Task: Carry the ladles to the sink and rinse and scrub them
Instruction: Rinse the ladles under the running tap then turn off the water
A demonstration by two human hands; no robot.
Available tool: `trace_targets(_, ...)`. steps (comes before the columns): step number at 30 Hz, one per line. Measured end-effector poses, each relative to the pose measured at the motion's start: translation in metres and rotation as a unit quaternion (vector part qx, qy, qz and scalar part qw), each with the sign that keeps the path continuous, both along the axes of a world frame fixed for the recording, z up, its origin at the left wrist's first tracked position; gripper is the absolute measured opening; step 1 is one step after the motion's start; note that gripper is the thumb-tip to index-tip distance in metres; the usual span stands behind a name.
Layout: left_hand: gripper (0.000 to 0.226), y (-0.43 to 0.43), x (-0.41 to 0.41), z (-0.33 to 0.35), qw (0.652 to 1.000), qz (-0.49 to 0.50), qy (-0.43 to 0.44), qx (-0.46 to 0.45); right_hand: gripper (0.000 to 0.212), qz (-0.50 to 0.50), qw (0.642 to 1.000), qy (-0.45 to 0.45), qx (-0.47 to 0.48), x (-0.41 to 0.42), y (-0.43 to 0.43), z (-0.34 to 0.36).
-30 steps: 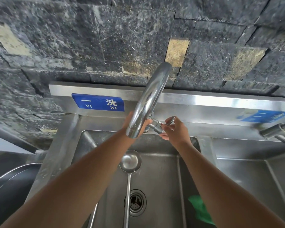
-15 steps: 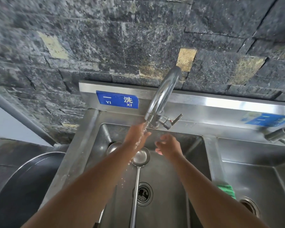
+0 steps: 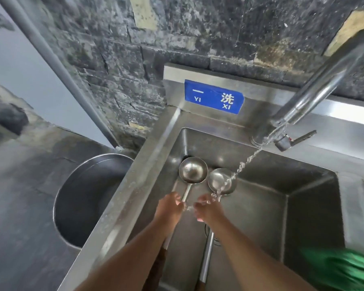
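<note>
Bare hands meet under running water in a steel sink: the left hand and right hand are close together, fingers loosely bent, gripping nothing. The stream from the tap falls onto them. The left ladle and right ladle lie in the basin, bowls up side by side near its back left corner, handles running beneath the forearms.

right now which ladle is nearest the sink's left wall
The ladle with the bowl farther back, its handle passing by the left hand; the other ladle lies right of it, crossed by the water stream.
</note>
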State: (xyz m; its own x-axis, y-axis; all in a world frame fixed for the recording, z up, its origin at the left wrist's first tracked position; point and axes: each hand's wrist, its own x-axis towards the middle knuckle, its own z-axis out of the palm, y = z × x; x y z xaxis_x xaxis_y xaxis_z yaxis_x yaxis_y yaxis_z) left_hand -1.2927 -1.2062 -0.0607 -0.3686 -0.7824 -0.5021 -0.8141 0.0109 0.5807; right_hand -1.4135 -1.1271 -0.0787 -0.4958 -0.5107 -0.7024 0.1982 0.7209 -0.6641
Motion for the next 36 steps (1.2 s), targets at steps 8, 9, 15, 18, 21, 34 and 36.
trace_targets(8,0.043,-0.017,-0.008,-0.087,0.984,0.12,0.039,0.124,0.021,-0.065,0.989,-0.135,0.003,0.003,-0.039,-0.083)
trace_targets(9,0.039,-0.019,-0.01,-0.087,0.982,0.126,0.053,0.128,0.013,-0.065,0.99,-0.127,-0.001,0.003,-0.043,-0.086)
trace_targets(15,0.026,-0.017,-0.017,-0.103,0.956,0.137,0.128,0.227,0.026,-0.128,0.98,-0.151,-0.025,0.014,-0.059,-0.109)
trace_targets(18,0.026,-0.012,-0.013,-0.098,0.955,0.139,0.139,0.222,0.028,-0.108,0.983,-0.145,-0.027,0.015,-0.057,-0.109)
trace_targets(21,0.025,-0.007,-0.011,-0.084,0.962,0.112,0.114,0.223,0.027,-0.135,0.976,-0.168,-0.016,0.016,-0.051,-0.097)
trace_targets(34,0.023,0.035,0.039,0.039,0.981,-0.019,0.126,0.145,0.018,-0.281,0.92,-0.257,-0.09,0.02,0.017,0.023)
trace_targets(36,0.025,0.036,0.045,0.05,0.981,-0.05,0.125,0.14,0.019,-0.306,0.913,-0.255,-0.086,0.014,0.03,0.034)
